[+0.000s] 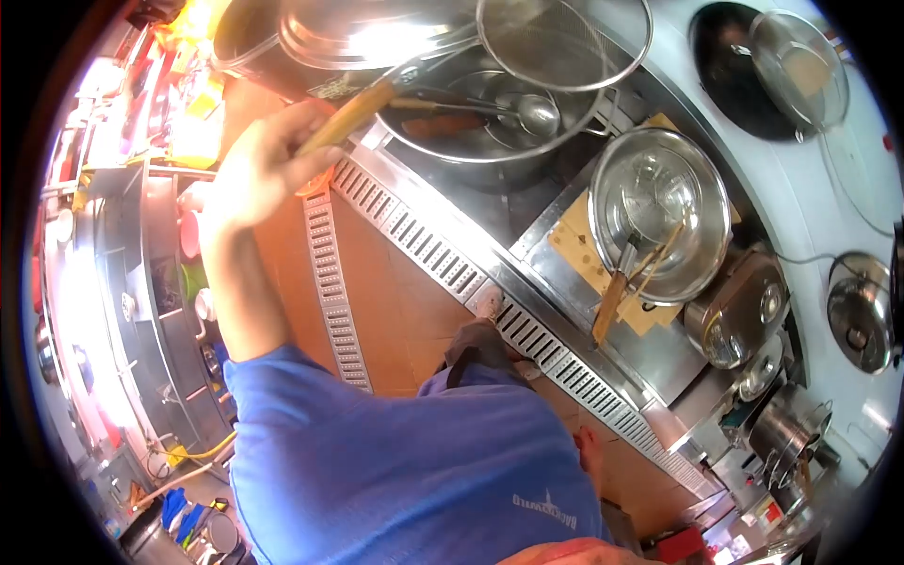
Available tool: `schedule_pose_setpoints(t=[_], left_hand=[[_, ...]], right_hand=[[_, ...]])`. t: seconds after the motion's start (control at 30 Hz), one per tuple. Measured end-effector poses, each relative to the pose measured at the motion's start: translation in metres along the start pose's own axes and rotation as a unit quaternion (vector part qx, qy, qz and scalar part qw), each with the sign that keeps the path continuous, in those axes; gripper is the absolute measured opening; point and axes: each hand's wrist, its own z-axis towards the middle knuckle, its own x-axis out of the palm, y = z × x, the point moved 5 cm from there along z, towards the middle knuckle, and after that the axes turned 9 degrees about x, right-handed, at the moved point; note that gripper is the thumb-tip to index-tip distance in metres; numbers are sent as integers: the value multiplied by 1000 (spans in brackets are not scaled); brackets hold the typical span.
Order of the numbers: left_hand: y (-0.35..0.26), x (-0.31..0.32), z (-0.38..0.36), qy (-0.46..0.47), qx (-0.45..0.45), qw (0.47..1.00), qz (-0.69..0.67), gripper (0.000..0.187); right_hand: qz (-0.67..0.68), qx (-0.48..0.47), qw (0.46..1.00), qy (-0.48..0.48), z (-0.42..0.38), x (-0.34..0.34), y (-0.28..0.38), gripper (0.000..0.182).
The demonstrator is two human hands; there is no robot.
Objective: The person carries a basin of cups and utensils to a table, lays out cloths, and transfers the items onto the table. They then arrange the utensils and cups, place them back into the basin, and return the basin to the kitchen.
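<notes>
The left hand [266, 165] of a person at a kitchen range is closed around the wooden handle of a wire-mesh strainer [565, 47], thumb on the near side. The strainer's round mesh hangs over the far right part of a large metal pot [499, 171], with the handle crossing above the pot's left rim. The right hand's grip cannot be told; a cut-off patch of skin shows at the lower edge of the head view.

Inside the pot, beneath the strainer, lies a ladle [540, 116] with a shiny round bowl. Left of and behind the pot, a broad silver lid [377, 33] reflects the light.

To the right of the pot, a steel bowl [603, 202] sits on a sheet of cardboard [576, 240]; a wooden-handled utensil [610, 306] and thin sticks [661, 259] lean over the bowl's near rim. Farther right of the pot, beyond the bowl, stands a covered metal container [744, 306]. Well apart from the pot, toward the upper right, a second round strainer [800, 71] overlaps a dark wok [720, 89].

In front of the pot, a slotted metal drain cover [405, 229] runs along the range, beside orange floor tiles [377, 311]. Nearest the camera is the person's blue shirt [405, 471].
</notes>
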Motion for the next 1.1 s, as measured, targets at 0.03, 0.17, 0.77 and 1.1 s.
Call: schedule_pose_setpoints(t=[0.03,0.17,0.77,1.1], left_hand=[[0,7,-7,3,-17,999,-30,17],[-28,72,-14,31,29,963,-265,21],[-488,566,-116,300,152,812,-476,40],[-769,703,-50,38,417,899,-130,54]], right_hand=[[13,3,1000,-7,9,-10,-12,42],[33,-23,998,-46,2,-30,-24,39],[349,-114,915,-168,-4,-183,-421,27],[506,-68,841,-178,27,-272,-435,27]])
